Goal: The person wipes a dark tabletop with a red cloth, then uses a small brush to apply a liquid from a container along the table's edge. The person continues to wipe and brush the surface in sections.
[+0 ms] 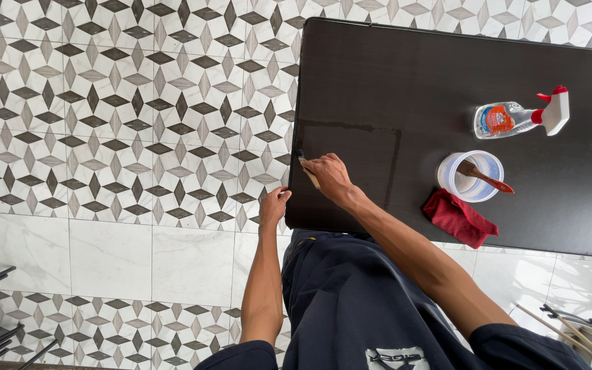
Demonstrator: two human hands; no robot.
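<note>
Dark table (447,75), right hand (330,177) brush-gripping

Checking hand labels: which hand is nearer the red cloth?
Right. The right hand rests on the table left of the red cloth; the left hand grips the table's corner, farther left.

Hands at the table's near left corner, supplies off to the right

The dark rectangular wooden table (447,75) stands on the patterned tiled floor (125,103). The right hand (329,177) rests on the tabletop holding a small paintbrush (307,171) at the left edge; the left hand (273,205) grips that edge at 7 o'clock from it. At 3 o'clock sits a round white plastic tub (473,175) with a red-handled brush (486,178) in it. A clear spray bottle (519,116) lies at 1 o'clock from the tub, a folded red cloth (459,218) at 6 o'clock.
</note>
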